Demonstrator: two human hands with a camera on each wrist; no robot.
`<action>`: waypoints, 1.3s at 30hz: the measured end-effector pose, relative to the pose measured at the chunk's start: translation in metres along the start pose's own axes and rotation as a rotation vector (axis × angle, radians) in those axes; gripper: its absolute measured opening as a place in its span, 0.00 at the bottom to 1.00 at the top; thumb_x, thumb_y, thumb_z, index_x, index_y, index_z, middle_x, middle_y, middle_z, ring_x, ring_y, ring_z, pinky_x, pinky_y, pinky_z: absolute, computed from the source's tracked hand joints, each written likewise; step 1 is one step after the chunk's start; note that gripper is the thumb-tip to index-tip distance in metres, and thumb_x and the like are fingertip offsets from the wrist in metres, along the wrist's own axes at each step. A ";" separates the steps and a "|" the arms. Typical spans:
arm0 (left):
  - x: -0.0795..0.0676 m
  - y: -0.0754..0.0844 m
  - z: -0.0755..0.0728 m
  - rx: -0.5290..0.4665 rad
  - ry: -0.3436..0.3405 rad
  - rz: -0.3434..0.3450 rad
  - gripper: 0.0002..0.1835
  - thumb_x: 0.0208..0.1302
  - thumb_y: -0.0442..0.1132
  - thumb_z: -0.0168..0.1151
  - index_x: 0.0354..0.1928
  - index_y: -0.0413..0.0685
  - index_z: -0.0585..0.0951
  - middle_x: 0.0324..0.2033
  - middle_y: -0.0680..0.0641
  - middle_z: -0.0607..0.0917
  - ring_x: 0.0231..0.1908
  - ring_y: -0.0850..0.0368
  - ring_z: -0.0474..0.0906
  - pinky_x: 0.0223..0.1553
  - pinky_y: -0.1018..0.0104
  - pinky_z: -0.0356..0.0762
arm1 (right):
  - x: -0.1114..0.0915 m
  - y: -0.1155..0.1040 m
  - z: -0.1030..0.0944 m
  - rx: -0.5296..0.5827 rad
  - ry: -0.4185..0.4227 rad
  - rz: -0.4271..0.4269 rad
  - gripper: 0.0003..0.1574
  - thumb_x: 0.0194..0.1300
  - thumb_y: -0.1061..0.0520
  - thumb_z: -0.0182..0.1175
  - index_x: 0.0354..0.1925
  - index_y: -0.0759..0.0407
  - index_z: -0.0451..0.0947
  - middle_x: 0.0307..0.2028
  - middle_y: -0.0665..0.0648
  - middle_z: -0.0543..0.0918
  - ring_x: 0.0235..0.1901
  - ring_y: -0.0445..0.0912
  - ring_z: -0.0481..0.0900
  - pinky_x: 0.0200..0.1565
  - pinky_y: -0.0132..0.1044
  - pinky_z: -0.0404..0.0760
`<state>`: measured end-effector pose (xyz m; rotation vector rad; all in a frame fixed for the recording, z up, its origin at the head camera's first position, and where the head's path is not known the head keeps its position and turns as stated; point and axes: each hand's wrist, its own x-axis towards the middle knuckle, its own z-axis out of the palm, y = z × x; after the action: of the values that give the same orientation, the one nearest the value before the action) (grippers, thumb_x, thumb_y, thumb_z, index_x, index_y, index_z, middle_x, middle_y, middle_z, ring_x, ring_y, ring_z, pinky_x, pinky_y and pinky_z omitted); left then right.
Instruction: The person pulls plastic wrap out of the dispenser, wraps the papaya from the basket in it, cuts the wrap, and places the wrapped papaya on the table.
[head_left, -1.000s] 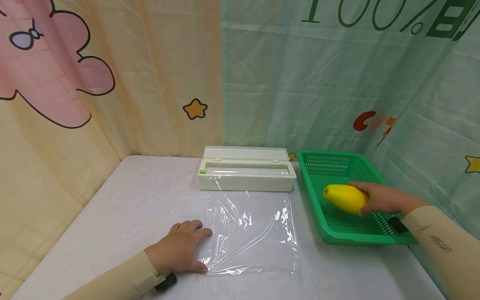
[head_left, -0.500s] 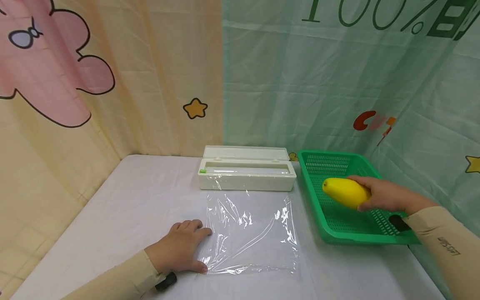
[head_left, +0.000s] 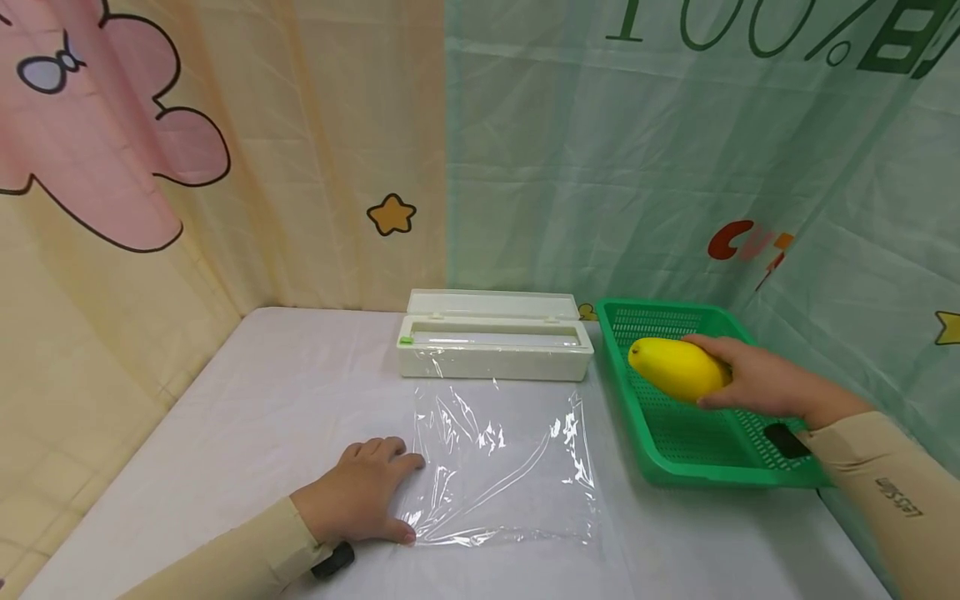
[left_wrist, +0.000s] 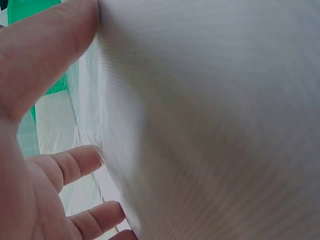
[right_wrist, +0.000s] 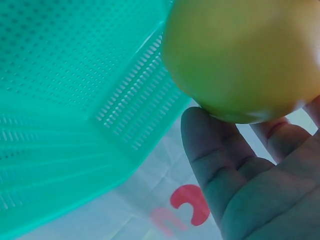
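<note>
My right hand point(head_left: 765, 379) grips a long, smooth yellow papaya point(head_left: 678, 369) by its near end and holds it over the green basket point(head_left: 652, 467). The right wrist view shows the fingers point(right_wrist: 200, 135) against the underside of the papaya point(right_wrist: 240, 60). With fingers spread, my left hand point(head_left: 360, 492) rests on the left edge of a sheet of clear plastic wrap point(head_left: 510, 467) lying on the table. Thumb and fingertips touch the surface in the left wrist view. The wrap runs from a white dispenser box point(head_left: 495, 364), its lid raised.
A white cloth covers the table point(head_left: 300, 375). The basket stands at its right side, close to the green curtain point(head_left: 600, 167). A beige curtain point(head_left: 315, 150) with printed figures hangs at the back left. The dispenser stands at the table's back edge.
My right hand has lifted the papaya upward from inside the basket and moved it slightly left, toward the basket's left rim. The left hand and the wrap have stayed put.
</note>
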<state>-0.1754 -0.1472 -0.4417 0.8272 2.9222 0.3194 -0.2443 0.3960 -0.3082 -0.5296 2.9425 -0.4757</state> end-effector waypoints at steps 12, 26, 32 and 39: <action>0.001 -0.001 0.000 0.001 -0.010 0.002 0.49 0.41 0.66 0.83 0.66 0.52 0.78 0.62 0.39 0.77 0.65 0.39 0.73 0.66 0.36 0.68 | 0.005 -0.038 0.001 0.036 0.046 -0.059 0.56 0.61 0.50 0.78 0.79 0.57 0.62 0.63 0.62 0.76 0.52 0.52 0.74 0.48 0.41 0.80; 0.002 -0.001 0.001 -0.003 -0.015 0.000 0.50 0.41 0.67 0.83 0.67 0.54 0.78 0.62 0.40 0.77 0.65 0.40 0.72 0.66 0.36 0.67 | 0.017 -0.095 0.020 0.020 0.070 -0.098 0.52 0.59 0.51 0.77 0.77 0.53 0.66 0.62 0.60 0.77 0.53 0.52 0.74 0.48 0.45 0.81; 0.001 -0.001 0.001 -0.007 -0.011 -0.006 0.51 0.40 0.67 0.83 0.67 0.54 0.78 0.63 0.40 0.77 0.65 0.39 0.72 0.67 0.35 0.67 | 0.022 -0.121 0.033 0.040 0.051 -0.096 0.54 0.59 0.51 0.78 0.78 0.52 0.65 0.65 0.61 0.75 0.57 0.56 0.73 0.49 0.45 0.83; 0.000 0.000 -0.001 -0.015 -0.007 -0.002 0.50 0.40 0.66 0.83 0.66 0.53 0.78 0.62 0.39 0.77 0.64 0.39 0.73 0.66 0.35 0.67 | 0.029 -0.143 0.052 0.045 0.036 -0.143 0.53 0.58 0.51 0.78 0.77 0.51 0.67 0.65 0.61 0.76 0.58 0.56 0.73 0.49 0.45 0.82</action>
<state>-0.1756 -0.1473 -0.4407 0.8209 2.9100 0.3376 -0.2169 0.2434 -0.3124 -0.7376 2.9326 -0.5706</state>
